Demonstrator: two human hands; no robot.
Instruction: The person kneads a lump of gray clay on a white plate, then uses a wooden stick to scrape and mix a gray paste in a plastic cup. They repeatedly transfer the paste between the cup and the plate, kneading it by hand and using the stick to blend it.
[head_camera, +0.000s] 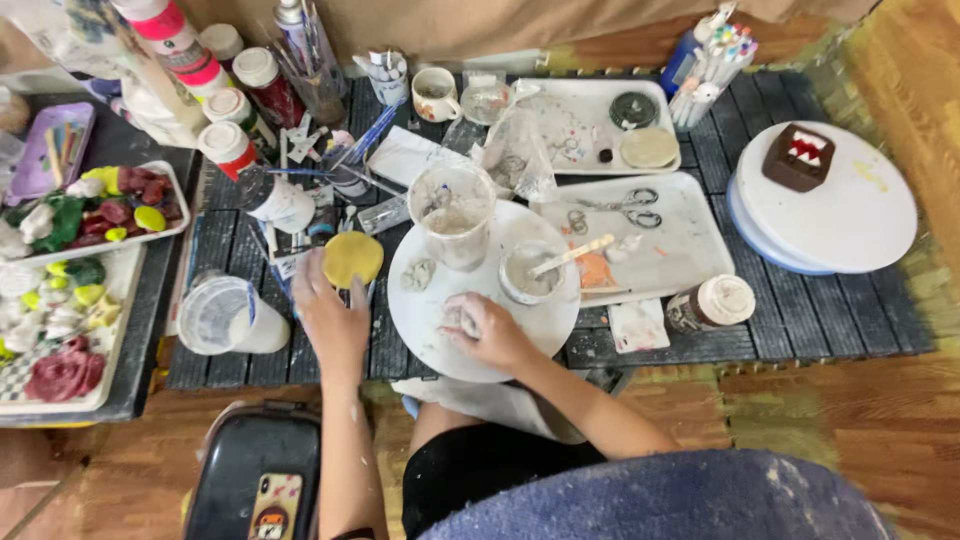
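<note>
My left hand (330, 312) rests flat on the dark mat, fingers spread, just below a round yellow clay disc (352, 257). My right hand (487, 330) presses on a small grey lump of clay (461, 318) on a round white board (430, 320). On that board stand a tall clear cup with grey residue (452, 212), a small cup of grey paste with a wooden stick (530, 272) and another grey clay bit (417, 274).
White trays hold scissors (625, 206) and small discs. A white turntable (850, 215) carries a brown square figure (798, 156). Paint bottles (228, 145) and brushes crowd the back left. Left trays (60, 395) hold coloured clay pieces. A lidded cup (222, 315) and a jar (712, 303) stand near.
</note>
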